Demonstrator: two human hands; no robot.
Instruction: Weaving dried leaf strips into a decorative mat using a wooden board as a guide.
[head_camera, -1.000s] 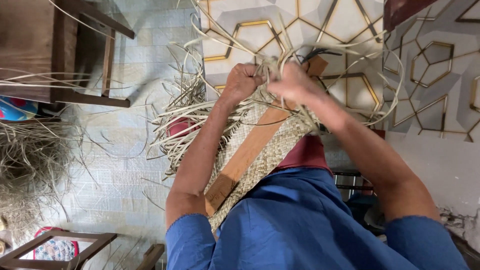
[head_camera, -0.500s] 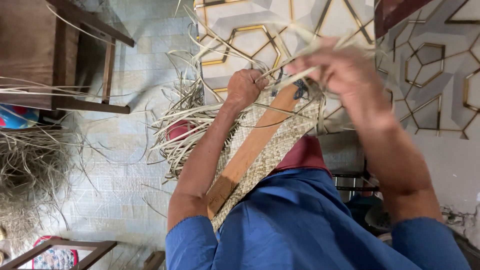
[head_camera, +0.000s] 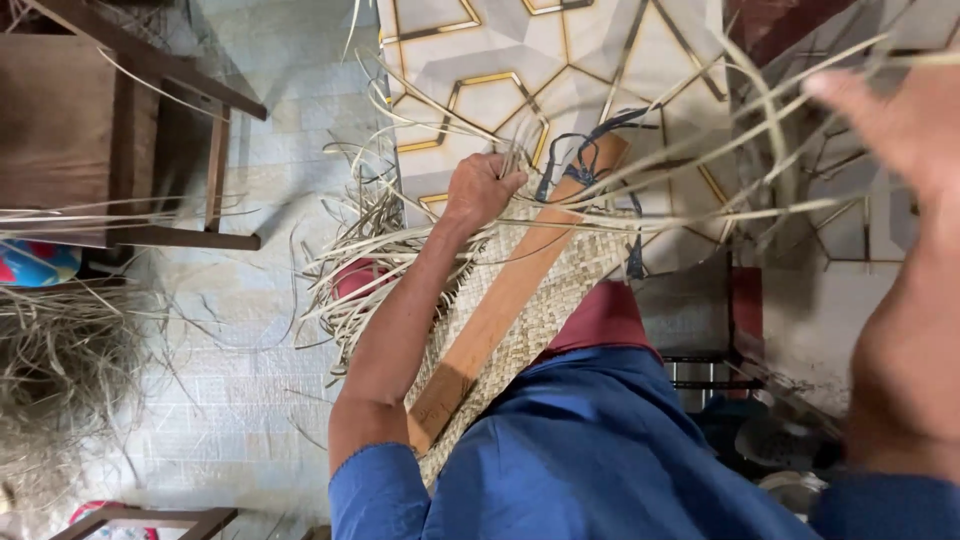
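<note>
A pale woven straw mat (head_camera: 540, 300) lies across my lap with a long wooden slat (head_camera: 510, 300) on top of it. My left hand (head_camera: 480, 188) is closed on the loose straw strands at the mat's far edge. My right hand (head_camera: 900, 130), blurred and raised at the upper right, pulls a bundle of long straw strips (head_camera: 700, 170) up and away from the mat. A dark blue cord (head_camera: 590, 160) is tied around the slat's far end.
A wooden chair (head_camera: 110, 140) stands at the upper left on the tiled floor. A heap of loose straw (head_camera: 60, 360) lies at the left, more strands (head_camera: 350, 280) beside the mat. A patterned wall panel (head_camera: 540, 70) rises ahead. Metal pots (head_camera: 700, 375) sit at the right.
My right hand has lifted from the mat's far edge up and to the right, drawing long straw strips out with it. My left hand has stayed gripping the strands at the mat's edge.
</note>
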